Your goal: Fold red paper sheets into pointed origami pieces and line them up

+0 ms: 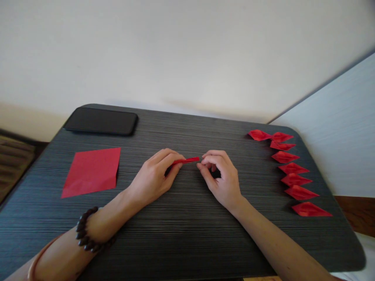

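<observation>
My left hand pinches a narrow folded strip of red paper between thumb and fingers, just above the table. The strip points right, seen nearly edge-on, and its left part is hidden in my fingers. Close to its free end is my right hand, with fingers curled and a small gap between thumb and index fingertip. Nothing shows in that hand; whether a fingertip touches the strip I cannot tell. A flat red paper square lies left of my left hand.
Several folded red paper pieces, pointed at both ends, line the right side of the dark ribbed table. A black phone lies at the back left. A pale wall rises behind, with a white panel at the right.
</observation>
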Demonstrator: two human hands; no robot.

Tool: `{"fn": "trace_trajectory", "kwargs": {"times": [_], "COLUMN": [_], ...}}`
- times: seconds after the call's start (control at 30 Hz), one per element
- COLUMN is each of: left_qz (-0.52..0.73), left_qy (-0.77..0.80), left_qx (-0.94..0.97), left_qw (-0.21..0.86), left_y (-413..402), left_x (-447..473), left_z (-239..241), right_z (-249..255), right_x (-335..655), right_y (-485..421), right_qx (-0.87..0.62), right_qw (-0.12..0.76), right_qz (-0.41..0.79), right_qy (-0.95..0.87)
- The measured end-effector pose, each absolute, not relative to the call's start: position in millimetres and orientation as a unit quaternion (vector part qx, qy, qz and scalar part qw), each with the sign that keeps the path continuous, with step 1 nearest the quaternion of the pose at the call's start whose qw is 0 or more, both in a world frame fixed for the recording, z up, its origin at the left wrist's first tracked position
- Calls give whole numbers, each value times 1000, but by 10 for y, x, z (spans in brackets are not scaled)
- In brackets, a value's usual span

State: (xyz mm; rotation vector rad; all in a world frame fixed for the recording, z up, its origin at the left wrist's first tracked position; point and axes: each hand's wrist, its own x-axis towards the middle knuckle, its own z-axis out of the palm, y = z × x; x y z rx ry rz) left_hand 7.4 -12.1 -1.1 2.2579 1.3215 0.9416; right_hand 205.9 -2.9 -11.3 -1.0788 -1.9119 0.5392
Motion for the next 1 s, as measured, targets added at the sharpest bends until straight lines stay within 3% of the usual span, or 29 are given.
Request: {"fn": "trace_trajectory", "kwargs": {"times": [0.4,1.0], "left_qz": [318,323], "left_qy": [453,438], "left_qx": [791,794], "left_qw": [261,272], "left_y": [-154,-161], "left_x": [103,91], "left_z": [29,-3], "right_z": [-123,-151], "right_x": [2063,2064], "right_y": [-31,-32], "right_qx": [-430,-430], "right_qw": [401,415], "right_qz": [234,221], "right_qy": [-774,-771]}}
